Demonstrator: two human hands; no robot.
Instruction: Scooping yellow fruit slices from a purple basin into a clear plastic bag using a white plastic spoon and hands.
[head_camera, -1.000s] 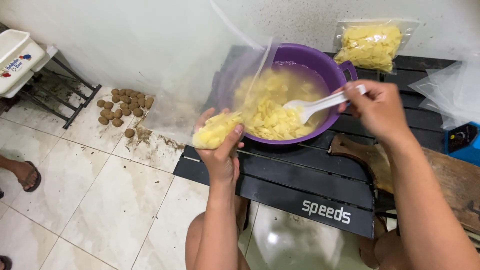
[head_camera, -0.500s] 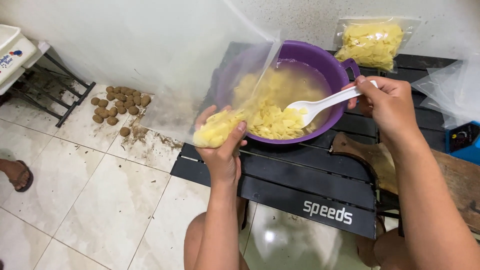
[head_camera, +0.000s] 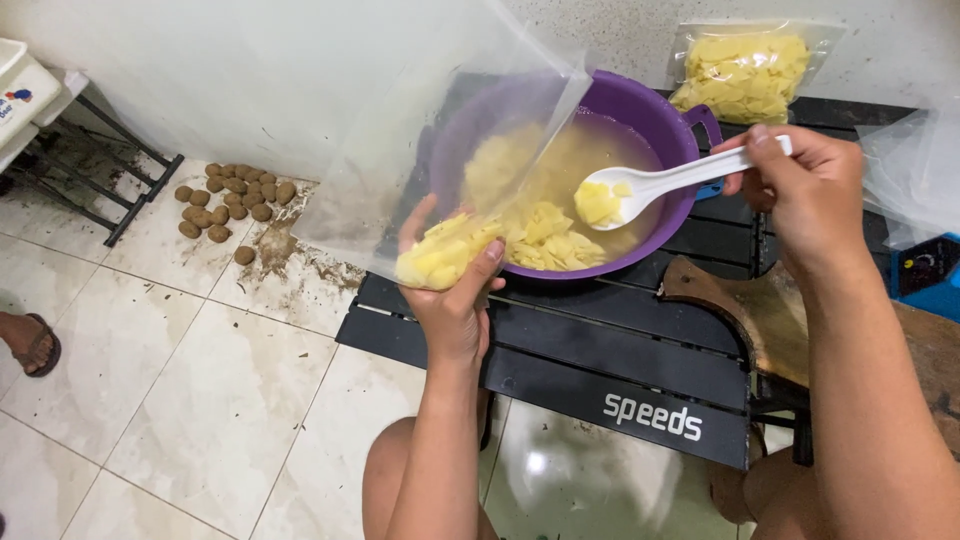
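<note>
My left hand (head_camera: 452, 298) grips the bottom of a clear plastic bag (head_camera: 430, 130) that holds some yellow potato slices (head_camera: 437, 255). The bag's open mouth stands up in front of a purple bowl (head_camera: 650, 115). In the bowl lie more yellow slices (head_camera: 545, 240) in cloudy water. My right hand (head_camera: 805, 190) holds a white ladle (head_camera: 655, 188) by its handle. The ladle's scoop carries a few slices and hangs above the bowl, just right of the bag.
The bowl sits on a low black slatted table (head_camera: 610, 370). A filled bag of slices (head_camera: 745, 72) leans against the wall behind. A wooden board (head_camera: 765, 310) lies at right. Brown potatoes (head_camera: 225, 200) lie on the tiled floor. A sandalled foot (head_camera: 30, 340) is at far left.
The ladle has come up out of the slices with a scoopful and now hangs over the bowl. My left hand and the bag have stayed put.
</note>
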